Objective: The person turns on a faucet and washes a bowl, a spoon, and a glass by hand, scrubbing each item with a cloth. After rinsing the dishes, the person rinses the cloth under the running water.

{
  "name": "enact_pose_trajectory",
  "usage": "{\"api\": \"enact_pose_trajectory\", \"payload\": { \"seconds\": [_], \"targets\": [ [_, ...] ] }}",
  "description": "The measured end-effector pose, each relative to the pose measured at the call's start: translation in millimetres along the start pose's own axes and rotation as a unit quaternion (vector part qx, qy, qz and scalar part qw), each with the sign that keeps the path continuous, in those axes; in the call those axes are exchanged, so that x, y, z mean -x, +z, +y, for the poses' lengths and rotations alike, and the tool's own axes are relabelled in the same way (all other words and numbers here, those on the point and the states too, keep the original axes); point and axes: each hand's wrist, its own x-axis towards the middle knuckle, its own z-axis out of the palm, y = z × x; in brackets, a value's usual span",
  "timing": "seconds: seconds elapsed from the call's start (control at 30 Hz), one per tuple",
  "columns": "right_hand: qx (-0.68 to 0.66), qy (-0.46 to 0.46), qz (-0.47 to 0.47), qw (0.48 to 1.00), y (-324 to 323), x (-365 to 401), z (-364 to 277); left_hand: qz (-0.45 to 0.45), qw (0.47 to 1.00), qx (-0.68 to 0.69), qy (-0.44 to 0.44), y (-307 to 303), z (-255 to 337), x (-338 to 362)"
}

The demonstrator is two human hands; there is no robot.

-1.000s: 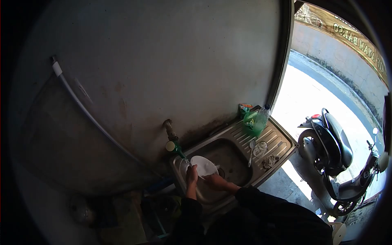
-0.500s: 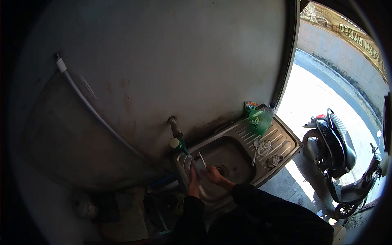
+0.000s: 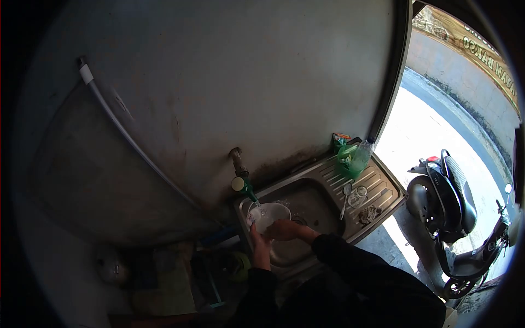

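Note:
A white bowl [image 3: 269, 212] is tilted under the green-handled tap [image 3: 244, 186], its pale inside facing up. Water runs from the spout onto it. My left hand [image 3: 259, 247] grips the bowl at its left, near side, thumb up along the edge. My right hand [image 3: 287, 230] lies across the bowl's near edge, fingers bent against it; their tips are partly hard to make out in the shade. The bowl is held over the left part of the steel sink [image 3: 322, 210].
On the ribbed drainboard are a spoon [image 3: 345, 200], a clear glass [image 3: 358, 195], a crumpled scrub pad [image 3: 369, 214], a green bag [image 3: 350, 164] and a plastic bottle [image 3: 365, 153]. A grey hose [image 3: 131, 145] hangs along the wall. A scooter [image 3: 445, 191] stands outside at right.
The bowl has turned from nearly edge-on to showing its broad white inside. My right hand has shifted across its near edge. The whole view has moved slightly.

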Motion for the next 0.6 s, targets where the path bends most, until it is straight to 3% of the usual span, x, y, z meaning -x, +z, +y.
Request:
{"api": "enact_pose_trajectory", "payload": {
  "seconds": [0.07,0.1,0.17,0.2,0.27,0.4,0.47,0.6],
  "targets": [
    [-0.154,0.03,-0.003,0.988,-14,-7,9,0.037,0.999,-0.028,-0.007,13,4,23],
    [-0.154,0.03,-0.005,0.988,-17,-13,17,0.073,0.996,-0.057,-0.016,18,4,30],
    [0.109,0.067,0.047,0.991,-16,-27,31,0.066,0.996,-0.054,0.007,18,0,32],
    [0.107,0.065,0.048,0.991,-16,-29,27,0.057,0.997,-0.052,0.029,19,0,32],
    [-0.095,0.167,0.217,0.957,-14,-32,20,0.035,0.997,-0.042,0.053,10,-2,28],
    [-0.063,0.089,0.182,0.977,-11,-46,-4,-0.009,0.993,-0.038,0.108,10,-11,27],
    [-0.298,0.218,0.065,0.927,-17,-57,-12,-0.026,0.995,-0.029,0.097,14,-13,33],
    [-0.431,0.235,0.008,0.871,-14,-67,-4,-0.059,0.996,0.0,0.062,3,-17,31]
  ]
}}
